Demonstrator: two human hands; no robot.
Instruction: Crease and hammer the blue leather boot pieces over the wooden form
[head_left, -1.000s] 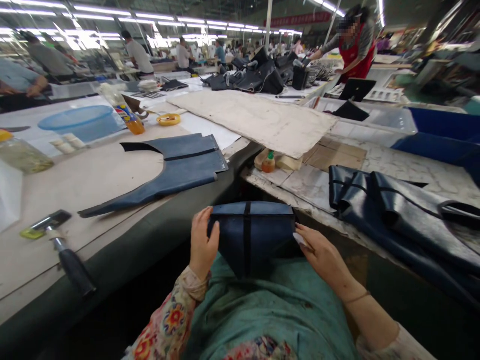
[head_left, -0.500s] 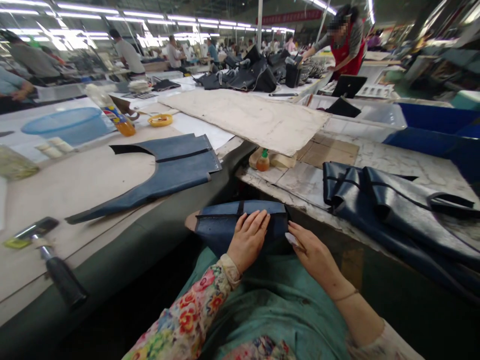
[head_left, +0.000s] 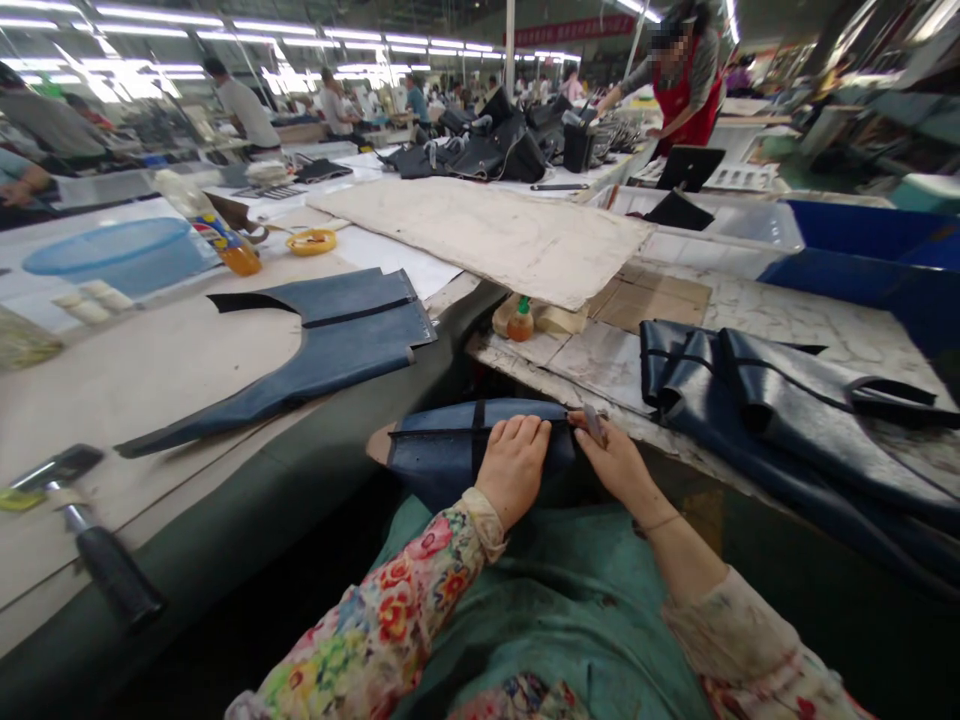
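A blue leather piece [head_left: 427,455] with a dark seam and a crossing strip lies over a tan curved support [head_left: 380,443] above my lap. My left hand [head_left: 516,465] bears on the seam near its right end, fingers together and bent over the leather. At the right tip of the piece, my right hand [head_left: 616,458] is closed, with thumb and forefinger at the seam's end. A small greyish blade-like tool [head_left: 595,425] sticks up between its fingers; its exact kind is unclear.
A flat blue leather panel [head_left: 352,315] and a hammer [head_left: 97,540] lie on the left table. Folded blue leather pieces [head_left: 757,400] rest on the right table, near a small orange bottle [head_left: 520,320]. A co-worker in a red apron [head_left: 690,100] stands behind.
My left hand has slid right along the seam and its fingers have bent more. My right hand has risen to the seam's end, and the small tool now points upward. The view has shifted slightly.
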